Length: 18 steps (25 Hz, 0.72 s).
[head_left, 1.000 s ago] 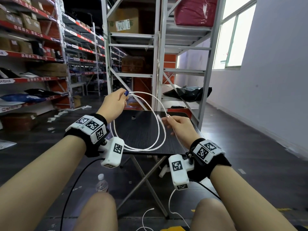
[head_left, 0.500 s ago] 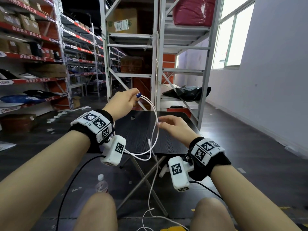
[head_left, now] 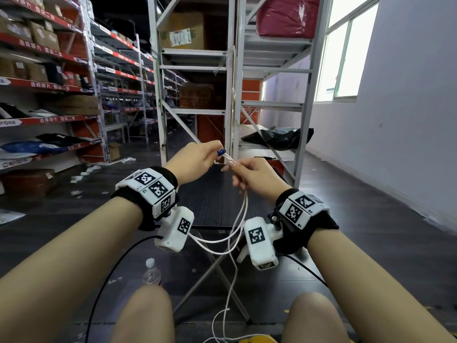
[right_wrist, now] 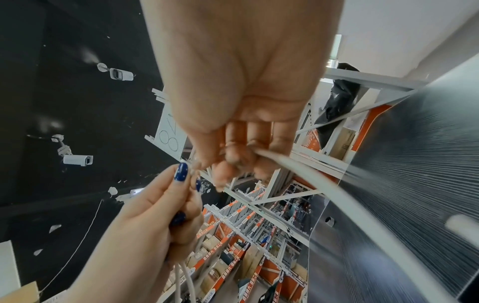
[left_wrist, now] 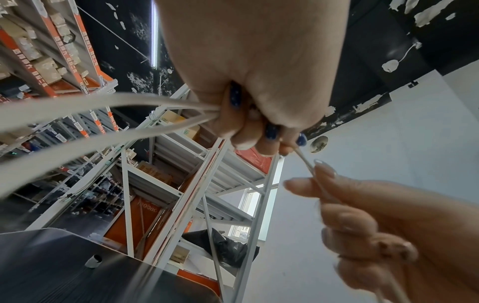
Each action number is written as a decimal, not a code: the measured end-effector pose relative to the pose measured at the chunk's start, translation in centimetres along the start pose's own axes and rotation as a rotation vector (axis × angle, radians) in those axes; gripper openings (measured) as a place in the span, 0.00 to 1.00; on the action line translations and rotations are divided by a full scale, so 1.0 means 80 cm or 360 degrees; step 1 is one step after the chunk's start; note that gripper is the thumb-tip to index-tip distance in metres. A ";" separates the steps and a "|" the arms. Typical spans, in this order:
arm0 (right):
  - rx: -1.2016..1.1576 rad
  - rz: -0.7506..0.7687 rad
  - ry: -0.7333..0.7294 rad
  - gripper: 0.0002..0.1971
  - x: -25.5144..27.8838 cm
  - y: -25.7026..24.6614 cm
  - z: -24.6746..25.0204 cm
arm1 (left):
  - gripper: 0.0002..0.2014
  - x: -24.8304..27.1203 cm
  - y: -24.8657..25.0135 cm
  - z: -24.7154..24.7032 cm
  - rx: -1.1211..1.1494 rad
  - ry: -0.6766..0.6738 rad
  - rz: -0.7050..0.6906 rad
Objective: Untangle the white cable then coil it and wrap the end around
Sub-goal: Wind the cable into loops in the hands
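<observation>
Item one, white cable (head_left: 238, 220): we find it held in the air between both hands, above the near edge of the black folding table (head_left: 210, 201). Several strands hang in slack loops below the wrists; one strand runs on down to the floor between the knees.

Item two, left hand (head_left: 195, 160): we record it raised over the table, fingers curled closed round a bundle of cable strands. The left wrist view shows the strands (left_wrist: 108, 121) leaving the fist on one side and a single strand leaving the fingertips on the other, toward the other hand. Nails painted dark blue.

Item three, right hand (head_left: 257, 175): we record it just beside the left one, thumb and forefinger pinching the single strand close to the left fingertips. The right wrist view shows the remaining fingers curled, with cable (right_wrist: 298, 174) passing out beneath them.

Item four, wrist bands: we note a white block with black square markers and a small camera housing on each wrist.

Item five, surroundings: a clear plastic bottle (head_left: 151, 273) upright on the dark floor by the left knee; grey metal shelving (head_left: 232, 70) behind the table, bearing a cardboard box (head_left: 183, 30), a red bundle (head_left: 286, 16) and a black bag (head_left: 279, 138); red-edged racks of stock along the left.
</observation>
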State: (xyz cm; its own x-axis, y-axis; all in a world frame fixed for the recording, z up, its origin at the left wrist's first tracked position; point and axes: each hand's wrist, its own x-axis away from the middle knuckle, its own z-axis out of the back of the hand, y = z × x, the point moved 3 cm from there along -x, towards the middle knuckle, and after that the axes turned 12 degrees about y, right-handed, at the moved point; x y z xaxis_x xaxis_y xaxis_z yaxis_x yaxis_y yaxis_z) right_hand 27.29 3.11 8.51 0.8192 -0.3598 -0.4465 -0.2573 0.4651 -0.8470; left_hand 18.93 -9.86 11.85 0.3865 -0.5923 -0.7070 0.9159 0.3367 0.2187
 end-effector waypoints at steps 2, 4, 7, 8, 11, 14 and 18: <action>-0.0038 -0.0084 0.0008 0.16 0.005 0.003 0.002 | 0.10 0.002 -0.001 -0.003 -0.0011 -0.0007 0.0001; -0.0111 -0.0132 0.0002 0.16 0.011 0.006 0.003 | 0.11 0.005 0.000 -0.006 -0.0031 -0.0022 -0.0010; -0.0195 -0.0089 0.0082 0.13 0.013 0.009 0.005 | 0.11 0.006 0.005 -0.008 -0.0030 -0.0002 -0.0028; -0.0174 -0.0076 0.0133 0.11 0.010 0.015 0.006 | 0.11 0.005 0.005 -0.007 -0.0029 0.0011 -0.0021; 0.0133 -0.0103 0.0501 0.12 0.006 0.037 0.021 | 0.10 0.000 -0.001 0.002 -0.0032 0.0093 0.0018; 0.0170 -0.0363 0.0495 0.20 0.022 0.058 0.029 | 0.08 -0.004 -0.012 0.014 -0.0011 0.0240 0.0092; 0.0205 -0.1001 -0.0243 0.33 0.063 0.080 -0.009 | 0.07 -0.005 -0.013 0.024 0.0130 0.0439 0.0205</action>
State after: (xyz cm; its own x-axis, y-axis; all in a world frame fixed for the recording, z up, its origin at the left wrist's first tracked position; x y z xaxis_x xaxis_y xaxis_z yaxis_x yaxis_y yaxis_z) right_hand 29.43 3.69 0.67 0.8592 -0.4804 0.1759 0.3495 0.3002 -0.8875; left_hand 18.01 -11.40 13.21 0.4661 -0.3239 -0.8233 0.8712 0.3298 0.3635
